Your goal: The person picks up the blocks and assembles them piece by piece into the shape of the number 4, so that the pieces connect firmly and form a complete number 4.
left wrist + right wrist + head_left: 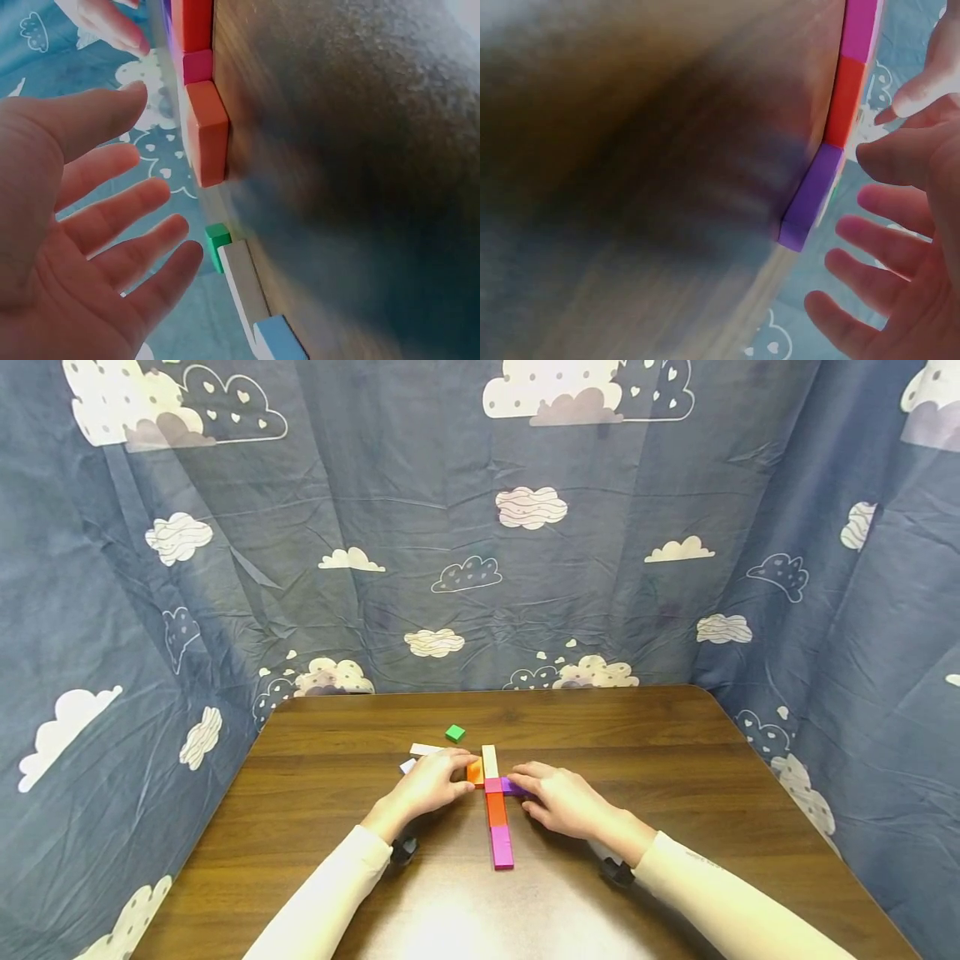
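Observation:
Flat coloured blocks form a cross on the table: a cream block [490, 760] at the far end, a small pink square [492, 785] in the middle, then a red block [497, 810] and a magenta block [502, 848] toward me. An orange block [476, 771] makes the left arm, a purple block [810, 199] the right. Beside the orange block is my left hand [433, 783], fingers spread and holding nothing. My right hand [564, 802] hovers by the purple block, its fingers loosely extended and partly covering that block in the head view. Both wrist views show a gap between fingers and blocks.
Left of the cross lie a green square [455, 733], a white block [424, 749] and a pale blue block [279, 339], the last partly behind my left hand in the head view. A cloud-patterned curtain [450, 527] surrounds the wooden table [630, 735].

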The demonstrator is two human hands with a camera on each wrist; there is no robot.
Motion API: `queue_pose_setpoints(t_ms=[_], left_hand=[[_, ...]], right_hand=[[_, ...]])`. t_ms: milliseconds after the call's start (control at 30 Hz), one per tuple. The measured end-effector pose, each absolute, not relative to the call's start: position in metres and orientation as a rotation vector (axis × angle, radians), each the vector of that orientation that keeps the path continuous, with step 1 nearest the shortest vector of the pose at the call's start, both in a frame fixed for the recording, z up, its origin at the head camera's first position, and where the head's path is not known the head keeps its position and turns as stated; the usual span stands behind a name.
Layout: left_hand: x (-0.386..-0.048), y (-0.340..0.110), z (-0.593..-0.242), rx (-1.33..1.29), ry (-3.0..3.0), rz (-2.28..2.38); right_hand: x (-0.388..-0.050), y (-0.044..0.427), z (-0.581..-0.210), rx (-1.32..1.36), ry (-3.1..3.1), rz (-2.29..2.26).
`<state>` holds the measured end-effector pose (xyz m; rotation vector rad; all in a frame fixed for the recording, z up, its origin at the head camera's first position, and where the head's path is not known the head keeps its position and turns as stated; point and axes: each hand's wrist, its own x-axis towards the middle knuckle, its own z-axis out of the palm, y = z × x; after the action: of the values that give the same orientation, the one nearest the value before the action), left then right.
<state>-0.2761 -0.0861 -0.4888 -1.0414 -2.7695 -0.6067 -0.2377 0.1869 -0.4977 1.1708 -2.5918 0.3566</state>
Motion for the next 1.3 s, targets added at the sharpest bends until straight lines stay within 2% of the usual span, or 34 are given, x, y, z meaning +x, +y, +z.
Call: queue_pose_setpoints(t_ms=[500, 1300], left_hand=[[-0.290, -0.082, -0.502, -1.005, -2.846, -0.668], [-0.309, -0.077, -0.511, -0.945, -2.903, -0.570]], right_hand=[[-0.228, 0.193, -0.511, 1.226, -2.613, 0.179], [-0.228, 0.193, -0.509, 1.237, -2.621, 0.150]])
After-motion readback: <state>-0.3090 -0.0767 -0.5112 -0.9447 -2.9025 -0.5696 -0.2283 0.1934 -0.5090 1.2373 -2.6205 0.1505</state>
